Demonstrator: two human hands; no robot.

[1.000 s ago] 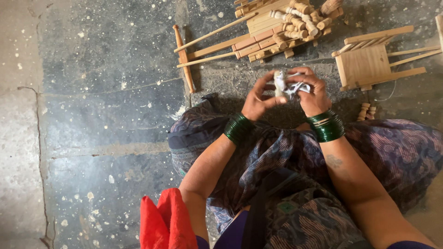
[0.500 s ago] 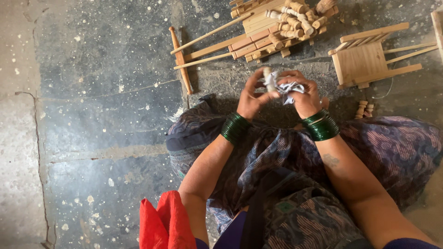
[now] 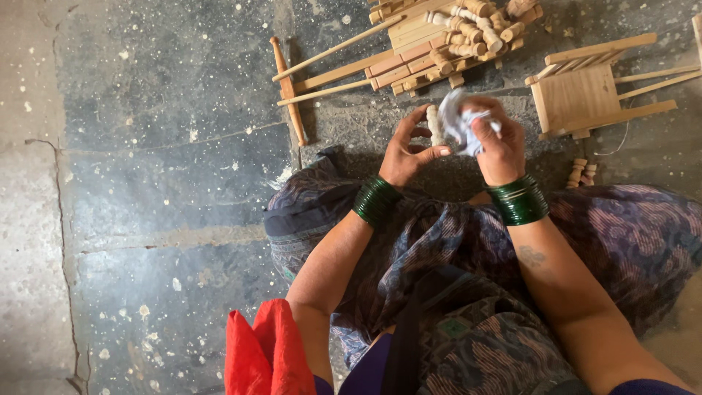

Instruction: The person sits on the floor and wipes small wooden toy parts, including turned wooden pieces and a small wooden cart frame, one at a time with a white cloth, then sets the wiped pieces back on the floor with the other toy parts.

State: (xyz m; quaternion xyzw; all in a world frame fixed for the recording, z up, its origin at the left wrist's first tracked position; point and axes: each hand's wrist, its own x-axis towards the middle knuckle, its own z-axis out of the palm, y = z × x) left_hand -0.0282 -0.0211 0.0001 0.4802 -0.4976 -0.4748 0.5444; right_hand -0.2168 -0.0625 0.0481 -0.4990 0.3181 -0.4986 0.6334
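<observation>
Two hands work above a dark stone floor (image 3: 168, 183) where a heap of wooden slats and turned pegs (image 3: 446, 40) lies just beyond them, with a small wooden chair frame (image 3: 585, 91) to its right. The right hand (image 3: 497, 143) is closed around a crumpled pale cloth (image 3: 457, 117), perhaps paper. The left hand (image 3: 406, 153) pinches a small turned wooden peg (image 3: 436, 126) upright between thumb and fingertips, touching the cloth.

A floor-level woodcraft workshop: turned wooden pegs (image 3: 482, 33), slats (image 3: 395, 69) and a half-built frame (image 3: 585, 91) lie on the stone floor (image 3: 161, 146).
</observation>
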